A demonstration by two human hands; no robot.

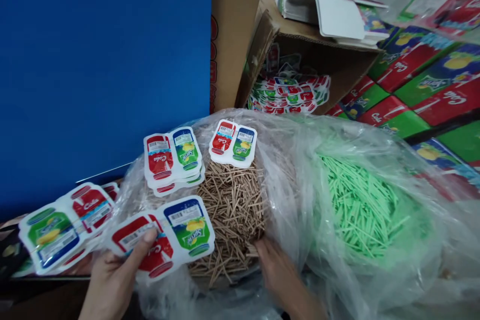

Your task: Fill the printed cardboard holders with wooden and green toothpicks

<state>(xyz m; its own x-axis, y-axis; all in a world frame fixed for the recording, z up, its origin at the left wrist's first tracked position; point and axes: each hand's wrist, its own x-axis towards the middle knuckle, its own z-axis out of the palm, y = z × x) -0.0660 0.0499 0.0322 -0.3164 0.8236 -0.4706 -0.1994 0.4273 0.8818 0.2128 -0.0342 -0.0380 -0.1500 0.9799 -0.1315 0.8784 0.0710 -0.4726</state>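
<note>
My left hand is closed on a flat card pack printed with a red Cola bottle and a green Sprite bottle, thumb on top. My right hand reaches into a heap of small brown sticks inside a clear plastic bag; its fingertips are buried among the sticks. A small stack of the same packs and a single pack lie on the bag's far side.
A second clear bag holds green sticks at the right. More packs lie at the left edge. An open cardboard box behind holds several packs. A blue panel stands at the left, printed cartons at the right.
</note>
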